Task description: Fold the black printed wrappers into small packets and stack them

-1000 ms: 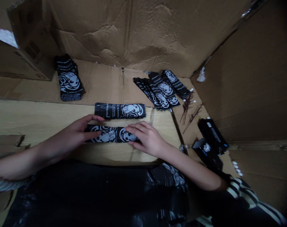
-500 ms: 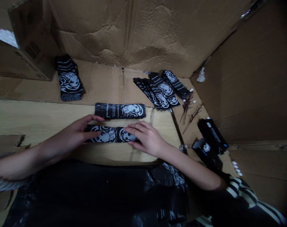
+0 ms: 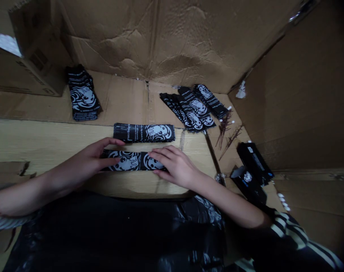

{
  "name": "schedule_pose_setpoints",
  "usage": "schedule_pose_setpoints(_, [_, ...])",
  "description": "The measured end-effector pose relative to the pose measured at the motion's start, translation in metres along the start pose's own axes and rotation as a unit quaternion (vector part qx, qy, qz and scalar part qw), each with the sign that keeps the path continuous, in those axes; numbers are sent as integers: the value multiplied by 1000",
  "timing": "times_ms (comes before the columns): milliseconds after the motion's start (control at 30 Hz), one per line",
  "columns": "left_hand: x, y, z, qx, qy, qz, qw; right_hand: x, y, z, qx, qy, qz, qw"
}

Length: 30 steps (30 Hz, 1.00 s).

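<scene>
Hardly anything has shifted since the earlier frame: our right hand edges slightly along the strip while our left stays nearly where it was. Starting at the left, a squared stack of black printed strips (image 3: pixel 82 93) sits on a cardboard sheet (image 3: pixel 118 100), each strip bearing a white cartoon head. Our left hand (image 3: pixel 87 160) lies open on the pale wooden desk (image 3: pixel 47 145), its fingers (image 3: pixel 111 161) spread, with the thumb reaching above the left end of a single black strip (image 3: pixel 129 161) and not pinching it. That strip lies flat between our hands, just below a second, thicker black bundle (image 3: pixel 145 133). Our right hand (image 3: pixel 174 166) rests on the strip's right end, its fingers (image 3: pixel 157 155) pressed together and flat. Further right, a loose fan of black strips (image 3: pixel 186 111) lies near thin brown stems (image 3: pixel 225 130), then two black boxes (image 3: pixel 254 162). As things lie, we judge the left stack and the upper bundle to be finished, the strip under our hands to be in progress, and the fan to be still unsquared.
</scene>
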<state>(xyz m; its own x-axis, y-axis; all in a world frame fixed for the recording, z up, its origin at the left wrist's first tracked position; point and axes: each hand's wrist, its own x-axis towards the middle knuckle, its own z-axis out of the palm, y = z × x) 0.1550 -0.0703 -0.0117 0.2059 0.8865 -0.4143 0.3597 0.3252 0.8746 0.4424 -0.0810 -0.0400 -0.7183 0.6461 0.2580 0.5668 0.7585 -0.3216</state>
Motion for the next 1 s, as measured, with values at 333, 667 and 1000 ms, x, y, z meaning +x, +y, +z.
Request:
schedule_pose_setpoints(333, [-5,6,-36,131,-4,154,979,-2,2,-6,40,0,28,999])
schedule_pose_setpoints(667, [-31,-23,-67,275,-24,296,915,-1,3,-3,55,-16,41,998])
schedule_pose_setpoints(1000, [-34,-53,-93,245,10,199,949,1,2,-10,219,5,118,969])
